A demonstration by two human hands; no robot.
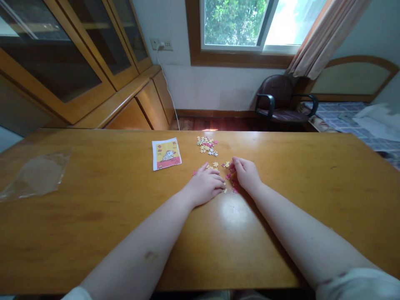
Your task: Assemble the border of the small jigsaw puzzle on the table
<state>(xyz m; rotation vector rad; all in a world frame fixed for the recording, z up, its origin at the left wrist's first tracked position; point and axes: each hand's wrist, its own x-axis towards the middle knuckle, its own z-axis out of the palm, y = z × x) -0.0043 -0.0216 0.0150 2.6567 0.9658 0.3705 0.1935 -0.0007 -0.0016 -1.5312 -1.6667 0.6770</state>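
My left hand (205, 184) lies palm down over several small jigsaw pieces, its fingers stretched out to the right; pale yellow and pink pieces show around its edges. My right hand (246, 173) is curled, thumb and forefinger pressed together beside a few loose puzzle pieces (227, 164). What its fingers pinch, if anything, is too small to make out. Pink pieces (234, 186) lie in the gap between both hands. Farther off sits a heap of yellow, white and pink jigsaw pieces (206, 144).
A square picture card (166, 154) with a white cartoon animal lies left of the heap. At the far left of the wooden table (118, 216) rests a clear plastic bag (37, 173). Beyond the table are a cabinet (125, 108), an armchair (278, 100) and a bed (350, 118).
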